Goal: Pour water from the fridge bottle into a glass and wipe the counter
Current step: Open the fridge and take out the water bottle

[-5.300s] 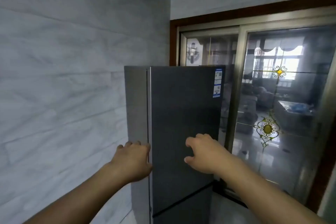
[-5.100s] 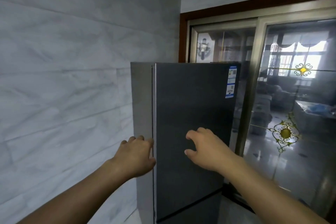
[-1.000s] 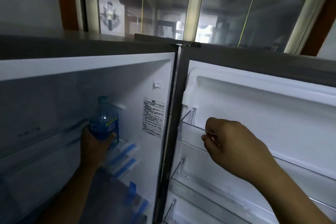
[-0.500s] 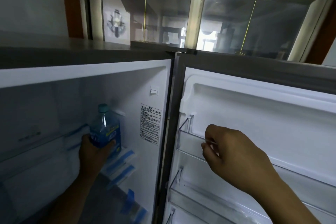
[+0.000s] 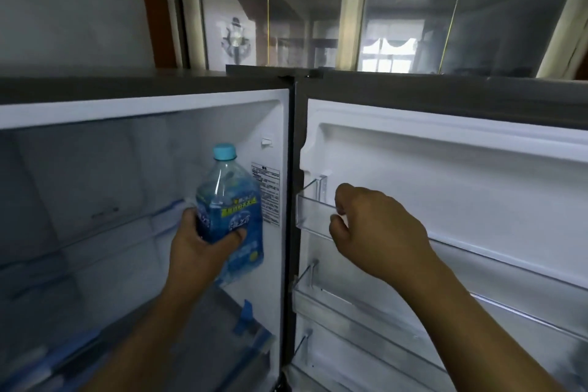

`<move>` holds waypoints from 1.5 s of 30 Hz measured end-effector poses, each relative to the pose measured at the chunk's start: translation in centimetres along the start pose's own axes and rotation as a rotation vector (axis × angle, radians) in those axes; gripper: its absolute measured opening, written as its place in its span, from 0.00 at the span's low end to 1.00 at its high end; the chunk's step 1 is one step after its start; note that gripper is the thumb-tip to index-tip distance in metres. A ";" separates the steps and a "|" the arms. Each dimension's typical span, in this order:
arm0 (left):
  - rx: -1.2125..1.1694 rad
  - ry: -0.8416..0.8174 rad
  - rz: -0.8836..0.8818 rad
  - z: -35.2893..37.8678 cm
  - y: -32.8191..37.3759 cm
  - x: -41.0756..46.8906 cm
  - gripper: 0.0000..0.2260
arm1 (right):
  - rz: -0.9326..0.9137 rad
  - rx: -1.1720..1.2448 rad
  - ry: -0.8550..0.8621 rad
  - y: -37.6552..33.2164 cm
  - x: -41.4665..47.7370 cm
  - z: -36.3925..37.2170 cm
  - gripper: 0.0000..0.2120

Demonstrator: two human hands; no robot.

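Observation:
The fridge (image 5: 143, 105) stands open in front of me. My left hand (image 5: 197, 248) grips a clear water bottle (image 5: 230, 207) with a blue label and a light blue cap, held upright and lifted off the shelf near the compartment's right wall. My right hand (image 5: 375, 229) is curled on the rim of the upper clear door shelf (image 5: 310, 213) of the open fridge door (image 5: 445, 175). No glass or counter is in view.
Glass shelves with blue tape strips (image 5: 245, 315) lie inside the fridge below the bottle. The door holds two more clear shelves (image 5: 350, 305) lower down. Sliding glass doors (image 5: 397, 19) with a wooden frame stand behind the fridge. A grey wall (image 5: 70, 3) is at left.
My left hand has lifted the bottle off the shelf and drawn it forward and right, toward me. My right hand still holds the door shelf rim. Earlier the fridge door was shut.

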State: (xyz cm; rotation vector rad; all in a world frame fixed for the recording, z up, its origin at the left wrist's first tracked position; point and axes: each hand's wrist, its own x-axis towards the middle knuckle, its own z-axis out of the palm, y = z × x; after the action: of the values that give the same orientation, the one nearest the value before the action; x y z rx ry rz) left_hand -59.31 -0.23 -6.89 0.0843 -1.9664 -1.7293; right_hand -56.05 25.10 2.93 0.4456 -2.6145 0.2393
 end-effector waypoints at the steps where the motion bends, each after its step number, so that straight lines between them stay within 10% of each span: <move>1: 0.001 0.004 -0.004 0.0 0.8 -0.9 0.18 | -0.015 0.004 -0.006 0.1 0.0 0.0 0.08; 17: -0.118 -0.066 0.015 -5.3 8.5 -10.1 0.24 | -0.042 0.010 0.117 -5.3 -2.8 0.2 0.22; 24: -0.207 -0.148 0.052 -11.3 9.7 -12.9 0.30 | 0.051 1.324 -0.163 -13.7 -10.2 1.3 0.29; 32: -0.260 -0.301 0.044 -20.8 8.6 -18.8 0.29 | 0.427 2.191 -0.189 -27.0 -19.8 3.0 0.26; 45: -0.169 -0.327 -0.162 -27.5 5.4 -29.7 0.35 | 0.885 2.252 -0.447 -34.2 -29.2 1.8 0.23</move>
State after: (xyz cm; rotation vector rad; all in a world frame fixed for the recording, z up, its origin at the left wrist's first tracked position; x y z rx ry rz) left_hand -20.73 -13.16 -10.27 -0.1093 -2.0760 -2.1198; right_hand -20.39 0.60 -9.58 -0.1872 -1.2806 3.4185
